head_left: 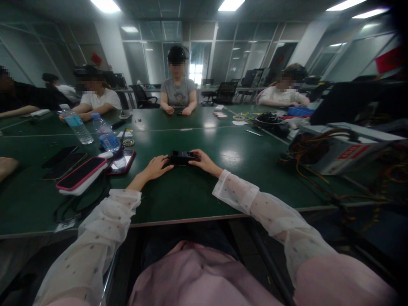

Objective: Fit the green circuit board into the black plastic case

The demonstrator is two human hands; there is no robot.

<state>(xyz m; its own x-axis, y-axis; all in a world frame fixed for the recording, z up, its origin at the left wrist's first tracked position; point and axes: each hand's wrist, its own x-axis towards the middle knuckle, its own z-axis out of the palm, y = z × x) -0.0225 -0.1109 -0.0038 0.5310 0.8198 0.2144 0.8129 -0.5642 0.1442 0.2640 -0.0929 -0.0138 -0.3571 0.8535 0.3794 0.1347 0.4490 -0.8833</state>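
A small black box-like object (pixel 181 157) sits on the green table (pixel 188 195) in front of me, between my two hands. From the left, my left hand (pixel 157 166) touches its end with the fingers, palm down and low over the table. My right hand (pixel 204 162) grips the right end, thumb at the near side and fingers over the far side. What lies under the fingers is hidden.
Two water bottles (pixel 76 125) (pixel 106 134), phones (pixel 82 173) and a red-edged device (pixel 123 162) are on the left. A metal power supply (pixel 344 148) with cables stands right. Several people sit around the table; a person's hand (pixel 8 166) is at the left edge.
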